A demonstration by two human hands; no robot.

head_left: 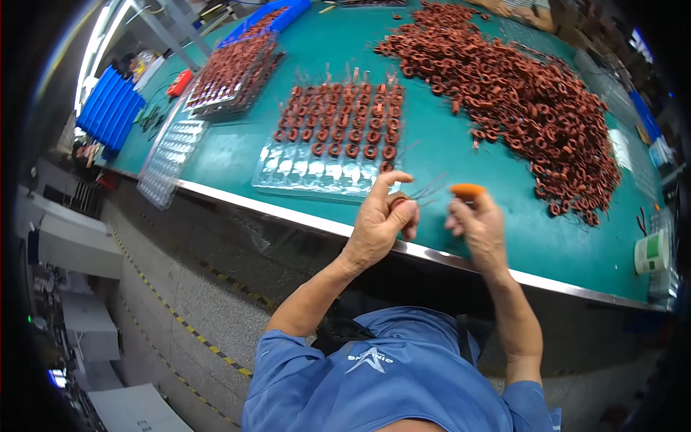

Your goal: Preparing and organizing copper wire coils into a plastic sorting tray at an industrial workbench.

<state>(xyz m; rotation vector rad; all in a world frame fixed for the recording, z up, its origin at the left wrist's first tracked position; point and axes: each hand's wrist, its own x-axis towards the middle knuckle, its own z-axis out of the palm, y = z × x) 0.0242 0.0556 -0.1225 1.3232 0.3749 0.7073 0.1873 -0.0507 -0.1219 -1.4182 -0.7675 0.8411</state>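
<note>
My left hand (378,219) is at the table's front edge, closed around a small red-brown ring-shaped coil (398,204). Thin wire leads (428,191) stick out from that coil to the right. Just across from them is my right hand (476,227), its fingers curled. An orange cover (466,190) sits at a fingertip of this hand; whether anything is pinched under it, I cannot make out. Behind my left hand lies a clear plastic tray (309,173) with rows of ring coils (338,119) in its far part, while its nearest pockets hold none.
A large heap of ring coils (518,108) spreads over the green table (461,155). Stacked filled trays (234,72), another clear tray (169,162) and a blue bin (111,108) are at left. A white-green cup (651,252) stands right. Another person's hands (515,6) show at the far side.
</note>
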